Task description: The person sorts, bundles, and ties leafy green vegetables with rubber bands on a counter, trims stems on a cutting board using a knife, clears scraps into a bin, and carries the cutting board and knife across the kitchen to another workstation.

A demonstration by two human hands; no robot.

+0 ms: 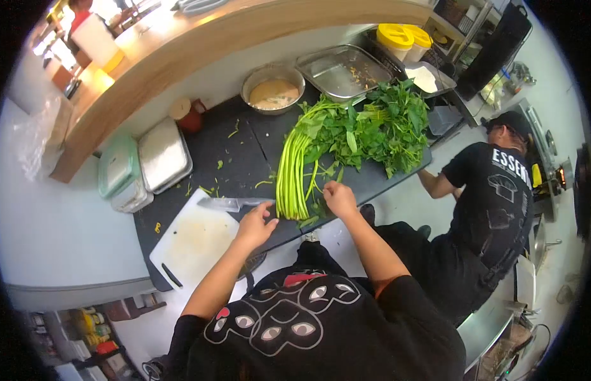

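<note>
While a big bunch of greens (337, 124) lies in the middle of the dark table (243, 164), its long stems (293, 171) sit side by side with their bare ends on the near side, maybe so they are easy to reach; its leaves (397, 124) spread to the far right; the knife (224, 204) rests with its blade on the white board (197, 240) and its handle toward the stems, perhaps to have it close to the left hand (255, 225); the metal bowl (252, 81) and the tray (324, 68) stand on the far side, maybe to be out of the way; the left hand is half open, thumb apart from fingers, just left of the stem ends and beside the knife handle; I cannot tell if it touches either one; the right hand (340, 199) is just right of the stems, with its fingertips close together; I cannot tell if they pinch anything small.
</note>
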